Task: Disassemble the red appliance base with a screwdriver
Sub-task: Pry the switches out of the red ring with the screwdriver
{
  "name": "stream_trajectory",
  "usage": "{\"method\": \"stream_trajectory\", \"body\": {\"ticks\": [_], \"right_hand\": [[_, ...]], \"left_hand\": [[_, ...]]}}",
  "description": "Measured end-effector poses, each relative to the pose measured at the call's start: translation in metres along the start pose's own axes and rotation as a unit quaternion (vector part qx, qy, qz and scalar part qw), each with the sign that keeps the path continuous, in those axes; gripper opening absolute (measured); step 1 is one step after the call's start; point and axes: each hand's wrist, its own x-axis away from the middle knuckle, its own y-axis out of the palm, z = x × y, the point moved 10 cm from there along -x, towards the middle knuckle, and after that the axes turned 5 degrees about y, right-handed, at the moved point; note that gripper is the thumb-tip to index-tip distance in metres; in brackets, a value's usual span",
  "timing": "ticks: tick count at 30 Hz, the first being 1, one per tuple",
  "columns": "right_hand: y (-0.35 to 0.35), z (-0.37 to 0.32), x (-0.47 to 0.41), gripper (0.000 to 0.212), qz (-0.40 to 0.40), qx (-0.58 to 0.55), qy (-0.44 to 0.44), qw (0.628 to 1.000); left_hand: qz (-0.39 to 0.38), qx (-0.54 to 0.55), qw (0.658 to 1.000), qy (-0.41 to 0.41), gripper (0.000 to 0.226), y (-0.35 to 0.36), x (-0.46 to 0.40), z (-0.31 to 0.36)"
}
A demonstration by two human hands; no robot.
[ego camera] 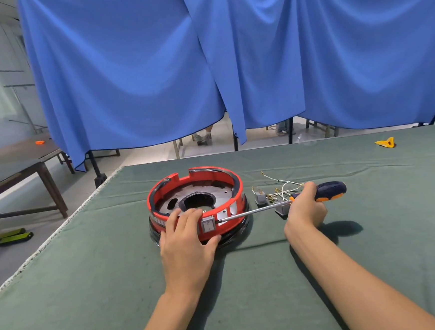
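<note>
- Red plastic rings the appliance base (213, 177), which sits on a green cloth-covered table (372, 230) a little to 9 o'clock of the view's centre, its open top showing a grey metal plate with a dark round hole.
- The person's left hand (187, 241) wraps the near wall at 6 o'clock on the ring, fingers curled over the rim and thumb pressed low on the outside, just beside a grey rocker switch (207, 225) set in that wall.
- The right hand (306, 210) grips a screwdriver (327, 191) by its dark blue and orange handle; the long steel shaft runs toward 9 o'clock and its tip meets the wall right at the switch's 3 o'clock edge.
- Loose white wires (281, 185) with brass terminals and two small grey parts lie on the cloth at 3 o'clock of the base, behind the shaft.
- A yellow scrap (386, 143) rests far off at 2 o'clock; blue curtains (255, 57) hang behind.
- The step in hand appears to be freeing the switch from its slot, though whether the tip sits in a screw or a seam is too small to tell.
- Doing it well likely means keeping the tip seated and the shaft aligned, while the holding hand braces the base firmly, its thumb clear of any slip.
</note>
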Motion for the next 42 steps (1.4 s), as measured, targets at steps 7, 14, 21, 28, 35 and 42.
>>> {"method": "stream_trajectory", "body": {"ticks": [7,14,21,28,35,42], "right_hand": [[0.028,-0.003,-0.01,0.033,-0.025,0.073,-0.011,0.997],[0.055,-0.009,-0.015,0.033,-0.058,0.145,-0.029,0.987],[0.076,-0.01,-0.014,0.032,-0.094,0.187,-0.029,0.977],[0.087,-0.01,-0.011,0.027,-0.131,0.205,-0.017,0.97],[0.066,-0.008,0.001,0.031,-0.125,0.102,-0.016,0.987],[0.021,-0.025,-0.003,0.032,-0.057,0.011,-0.038,0.998]], "left_hand": [[0.0,-0.001,1.0,0.01,0.055,0.0,-0.001,0.002],[0.0,0.005,1.0,0.018,0.056,0.001,0.0,0.001],[0.0,0.0,1.0,0.027,0.056,0.001,0.0,0.001],[0.004,-0.005,0.999,0.036,0.056,0.001,0.001,0.003],[0.015,-0.003,0.999,0.049,0.057,0.005,0.001,0.006],[0.017,-0.016,0.999,0.044,0.056,0.007,0.002,0.006]]}}
